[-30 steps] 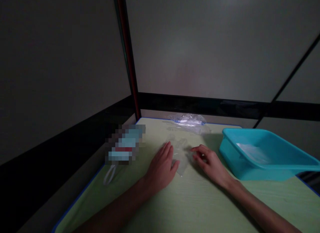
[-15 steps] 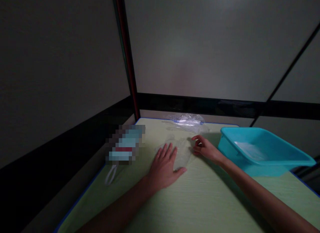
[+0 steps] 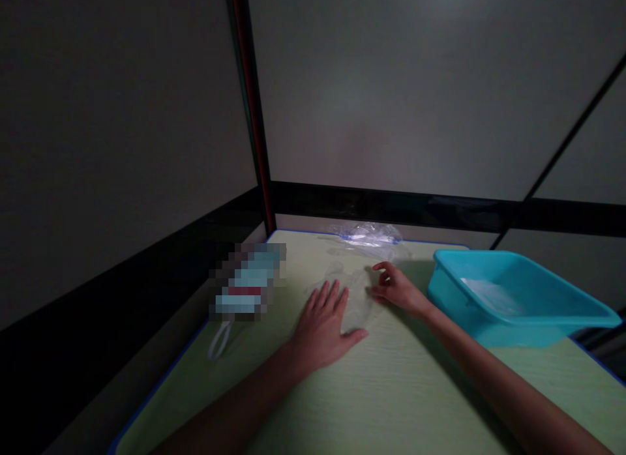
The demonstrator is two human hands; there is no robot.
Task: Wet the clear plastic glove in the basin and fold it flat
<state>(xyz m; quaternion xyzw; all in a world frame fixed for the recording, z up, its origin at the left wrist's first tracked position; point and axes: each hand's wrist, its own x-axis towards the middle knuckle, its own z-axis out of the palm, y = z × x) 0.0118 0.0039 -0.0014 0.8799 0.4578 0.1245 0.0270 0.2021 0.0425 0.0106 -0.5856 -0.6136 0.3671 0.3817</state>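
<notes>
- The left hand (image 3: 320, 331) is laid palm down with its fingers spread, nothing being grasped; its fingertips are rested over part of the thin clear plastic (image 3: 359, 302).
- The right hand (image 3: 398, 291) is held beside the plastic's right side, its fingers loosely curled; whether an edge is pinched there cannot be told.
- The thin clear plastic is spread on the pale green table (image 3: 415, 390), between and just ahead of the 2 hands; its outline is seen only faintly.
- At the table's far edge, a crumpled clear wrapping (image 3: 372, 238) is lit by bright reflections; any print on it cannot be made out.
- To the right, a turquoise basin (image 3: 503, 331) is set near the right hand, with 1 whitish item (image 3: 491, 295) seen inside.
- To the left, 1 pale-blue and dark-red object (image 3: 249, 282) is hidden by pixelation, so any label cannot be read; a white loop (image 3: 219, 341) is seen at its near end.
</notes>
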